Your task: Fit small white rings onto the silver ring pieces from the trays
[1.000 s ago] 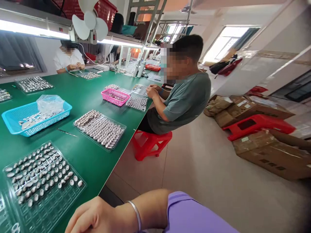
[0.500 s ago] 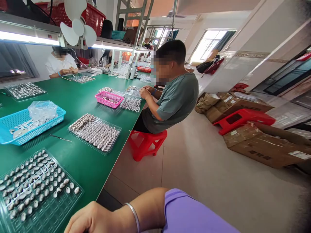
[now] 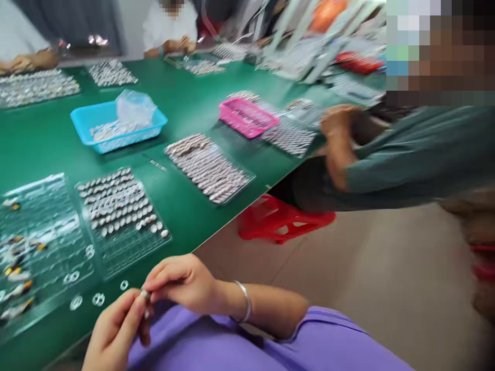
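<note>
Both my hands meet low in the view, over my purple-clad lap at the near edge of the green table point(image 3: 54, 139). My left hand point(image 3: 116, 330) and my right hand point(image 3: 181, 283), which wears a silver bangle, pinch a small silver metal part point(image 3: 145, 296) between their fingertips. Just ahead lies a clear plastic grid tray point(image 3: 127, 242) partly filled with small silver parts. A second clear tray point(image 3: 34, 242) to its left holds a few parts with orange and dark bits. Several small metal rings point(image 3: 98, 299) lie loose on the table near my hands.
A blue basket point(image 3: 83, 123) with a plastic bag, a tray of silver parts point(image 3: 209, 167) and a pink basket point(image 3: 247, 116) sit farther along. A person in a grey-green shirt point(image 3: 406, 154) sits at right on a red stool point(image 3: 282, 219). Other workers sit at the far side.
The view has swung left and down to the table and my lap. My left hand has come into view and both hands now pinch a small metal part.
</note>
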The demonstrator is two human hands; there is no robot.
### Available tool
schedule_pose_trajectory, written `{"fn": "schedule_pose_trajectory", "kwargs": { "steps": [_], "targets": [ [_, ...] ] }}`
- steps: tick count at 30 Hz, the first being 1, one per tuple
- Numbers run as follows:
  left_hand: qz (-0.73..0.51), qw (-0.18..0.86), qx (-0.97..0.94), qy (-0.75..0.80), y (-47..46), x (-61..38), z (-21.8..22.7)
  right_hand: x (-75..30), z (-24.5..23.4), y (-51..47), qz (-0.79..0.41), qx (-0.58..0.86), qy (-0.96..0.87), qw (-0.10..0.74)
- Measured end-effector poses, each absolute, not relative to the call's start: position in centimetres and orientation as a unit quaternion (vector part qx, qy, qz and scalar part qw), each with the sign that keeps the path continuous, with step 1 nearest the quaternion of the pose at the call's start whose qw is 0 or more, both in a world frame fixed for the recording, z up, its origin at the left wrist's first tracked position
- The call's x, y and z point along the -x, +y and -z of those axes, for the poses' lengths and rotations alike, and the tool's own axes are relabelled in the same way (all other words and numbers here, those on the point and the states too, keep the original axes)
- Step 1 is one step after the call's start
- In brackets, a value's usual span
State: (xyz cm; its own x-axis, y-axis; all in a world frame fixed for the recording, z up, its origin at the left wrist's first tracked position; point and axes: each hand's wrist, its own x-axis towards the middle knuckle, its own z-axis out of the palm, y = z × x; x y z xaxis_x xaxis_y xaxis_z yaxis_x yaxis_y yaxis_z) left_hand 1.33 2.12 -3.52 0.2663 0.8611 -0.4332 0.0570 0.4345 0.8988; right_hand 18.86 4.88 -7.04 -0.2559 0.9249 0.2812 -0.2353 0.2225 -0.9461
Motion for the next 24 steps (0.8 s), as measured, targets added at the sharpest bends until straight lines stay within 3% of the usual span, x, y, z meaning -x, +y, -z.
{"fn": "schedule_pose_trajectory", "kwargs": {
  "steps": [6, 24],
  "targets": [
    [-0.279, 0.668, -0.466, 0.509, 2.23, -1.45, 3.08, -19.31, 6.82, 4.33, -0.577, 0.307, -0.556, 0.512],
    [-0.248, 0.614, -0.554, 0.505, 1.99, -1.64, 2.55, -19.38, 6.29, 3.89, -0.513, 0.298, -0.616, 0.517]
  ]
}}
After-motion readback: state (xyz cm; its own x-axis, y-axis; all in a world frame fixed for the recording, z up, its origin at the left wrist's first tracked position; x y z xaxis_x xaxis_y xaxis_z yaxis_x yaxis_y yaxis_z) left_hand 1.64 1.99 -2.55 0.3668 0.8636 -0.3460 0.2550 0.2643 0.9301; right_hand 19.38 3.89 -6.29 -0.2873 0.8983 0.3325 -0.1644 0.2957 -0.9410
